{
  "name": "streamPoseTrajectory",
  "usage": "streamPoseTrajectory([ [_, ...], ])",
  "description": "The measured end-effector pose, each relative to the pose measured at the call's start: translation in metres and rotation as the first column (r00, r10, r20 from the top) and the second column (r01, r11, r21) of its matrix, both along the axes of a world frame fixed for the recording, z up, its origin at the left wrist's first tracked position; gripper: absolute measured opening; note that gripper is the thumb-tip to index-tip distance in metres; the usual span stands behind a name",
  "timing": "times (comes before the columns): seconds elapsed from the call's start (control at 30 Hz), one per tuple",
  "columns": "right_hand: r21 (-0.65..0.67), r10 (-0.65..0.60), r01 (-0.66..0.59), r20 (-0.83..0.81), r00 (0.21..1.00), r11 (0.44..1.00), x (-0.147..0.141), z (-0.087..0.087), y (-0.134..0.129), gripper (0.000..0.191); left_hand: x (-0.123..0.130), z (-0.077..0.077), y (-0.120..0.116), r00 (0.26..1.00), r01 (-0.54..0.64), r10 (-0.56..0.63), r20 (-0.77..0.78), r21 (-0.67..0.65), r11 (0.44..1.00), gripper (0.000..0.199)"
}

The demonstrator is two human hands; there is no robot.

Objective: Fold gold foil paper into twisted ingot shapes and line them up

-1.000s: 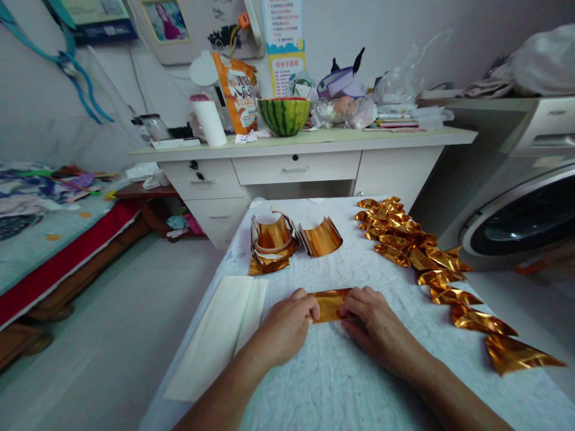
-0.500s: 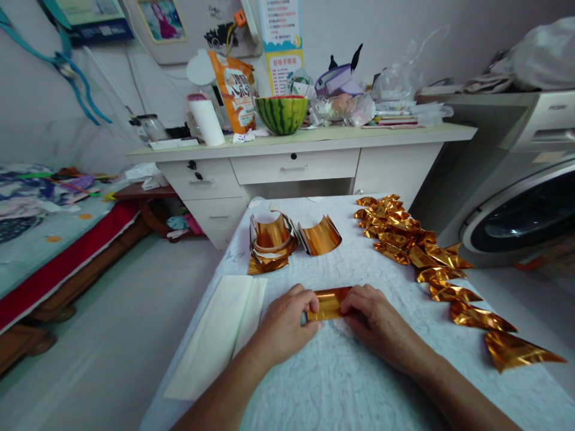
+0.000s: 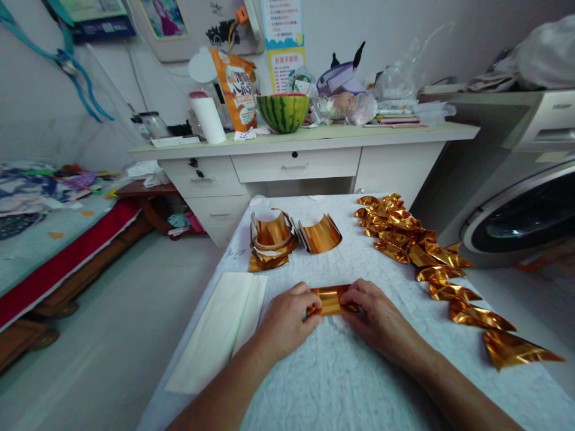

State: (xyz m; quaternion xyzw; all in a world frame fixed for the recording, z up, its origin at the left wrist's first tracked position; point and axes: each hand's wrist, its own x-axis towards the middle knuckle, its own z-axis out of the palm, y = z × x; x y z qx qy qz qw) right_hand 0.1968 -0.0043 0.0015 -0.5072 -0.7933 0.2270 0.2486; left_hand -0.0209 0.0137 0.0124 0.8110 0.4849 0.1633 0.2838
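Observation:
A shiny gold foil sheet (image 3: 331,300), curled along its length, is held between my two hands just above or on the cloth-covered table. My left hand (image 3: 290,314) pinches its left end between thumb and fingers. On its right end, my right hand (image 3: 375,317) has closed its fingers, hiding that edge. Beyond my hands stand a stack of curved gold foil sheets (image 3: 272,233) and a smaller curved pile (image 3: 321,233). Folded gold foil pieces (image 3: 442,256) with pointed ends lie in a long overlapping row at the right.
Pale folded paper (image 3: 220,329) lies left of my left forearm on the white tablecloth (image 3: 323,383). Behind the table is a white desk (image 3: 296,163) bearing half a watermelon (image 3: 284,114), an orange pouch (image 3: 236,90) and bags. A washing machine (image 3: 516,179) stands right, a bed (image 3: 58,233) left.
The foil sheet between my hands has turned slightly and looks more tightly curled. My right fingers have shifted a little up its edge. The piles and folded pieces stay put.

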Motion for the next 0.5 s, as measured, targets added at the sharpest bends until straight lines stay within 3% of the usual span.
streamPoseTrajectory([
  [0.17,0.101,-0.126,0.127,-0.014,0.992,0.987,0.003,-0.001,0.002,0.012,0.000,0.001,-0.001,0.999,0.003,-0.003,0.054,0.008,1.000,0.003],
  [0.3,0.203,-0.256,0.252,-0.007,0.967,0.946,0.009,-0.007,0.006,0.032,0.001,0.003,0.000,0.994,-0.061,0.056,0.093,0.056,0.997,0.007],
  [0.4,0.188,-0.254,0.246,0.017,0.967,0.951,0.013,-0.009,0.007,0.040,0.002,0.004,0.000,0.987,-0.122,0.111,0.113,0.093,0.988,0.018],
  [0.5,0.134,-0.215,0.209,0.030,0.976,0.969,0.014,-0.006,0.005,0.036,0.001,0.002,0.000,0.978,-0.168,0.153,0.140,0.098,0.981,0.027],
])
